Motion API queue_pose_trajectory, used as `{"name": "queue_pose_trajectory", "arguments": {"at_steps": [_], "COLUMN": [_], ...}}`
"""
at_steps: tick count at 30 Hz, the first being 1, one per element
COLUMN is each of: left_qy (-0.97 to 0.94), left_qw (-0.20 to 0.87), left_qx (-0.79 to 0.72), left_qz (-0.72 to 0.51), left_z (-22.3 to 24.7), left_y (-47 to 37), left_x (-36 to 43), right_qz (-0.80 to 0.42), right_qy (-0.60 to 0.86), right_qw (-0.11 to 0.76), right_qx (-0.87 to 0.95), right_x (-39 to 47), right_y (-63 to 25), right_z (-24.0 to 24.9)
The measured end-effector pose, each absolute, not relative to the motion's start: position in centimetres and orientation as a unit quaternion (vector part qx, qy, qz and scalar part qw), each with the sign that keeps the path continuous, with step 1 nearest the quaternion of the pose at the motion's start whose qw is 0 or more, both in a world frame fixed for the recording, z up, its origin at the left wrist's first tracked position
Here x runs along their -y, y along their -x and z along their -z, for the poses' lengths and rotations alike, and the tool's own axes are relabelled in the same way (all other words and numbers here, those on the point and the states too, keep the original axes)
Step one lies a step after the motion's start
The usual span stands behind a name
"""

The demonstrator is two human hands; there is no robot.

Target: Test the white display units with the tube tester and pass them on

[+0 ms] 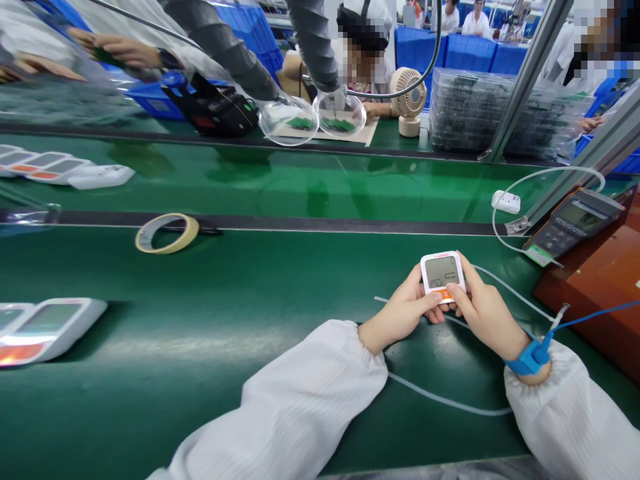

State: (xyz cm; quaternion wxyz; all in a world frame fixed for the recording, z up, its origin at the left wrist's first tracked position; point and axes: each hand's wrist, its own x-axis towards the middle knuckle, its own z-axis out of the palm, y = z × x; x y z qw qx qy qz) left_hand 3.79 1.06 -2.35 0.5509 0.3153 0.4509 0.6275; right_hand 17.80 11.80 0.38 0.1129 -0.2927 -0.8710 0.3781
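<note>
The left hand and right hand pinch the small white device between them, its screen facing up toward the wearer, above the green bench. Both thumbs press over its orange strip, with the other fingers curled around its sides and underneath. A blue wrist strap circles the right wrist, its cord running off toward three o'clock. From the device, a grey meter leans between two and three o'clock, against an orange-brown box at three. A pale cable lies on the bench at six o'clock. At nine o'clock a roll of yellowish tape lies flat, touching a dark, slender object that looks like a pen, though blur leaves that unsure. Farther out, just below nine o'clock, white units with screens sit side by side. Beyond the bench, toward eleven o'clock, two clear-hooded ducts hang before a seated co-worker; a beige fan stands near twelve.
</note>
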Motion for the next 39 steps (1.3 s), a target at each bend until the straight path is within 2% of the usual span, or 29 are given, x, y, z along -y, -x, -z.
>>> {"name": "queue_pose_trajectory", "arguments": {"at_steps": [39], "left_qy": [-0.318], "left_qw": [0.553], "left_qx": [-0.457], "left_qz": [-0.62], "left_z": [2.24], "left_y": [-3.81], "left_x": [-1.21], "right_qz": [-0.403], "right_qy": [0.289], "right_qw": [0.112], "right_qx": [0.861], "right_x": [-11.91], "right_y": [-17.8], "right_z": [-0.45]}}
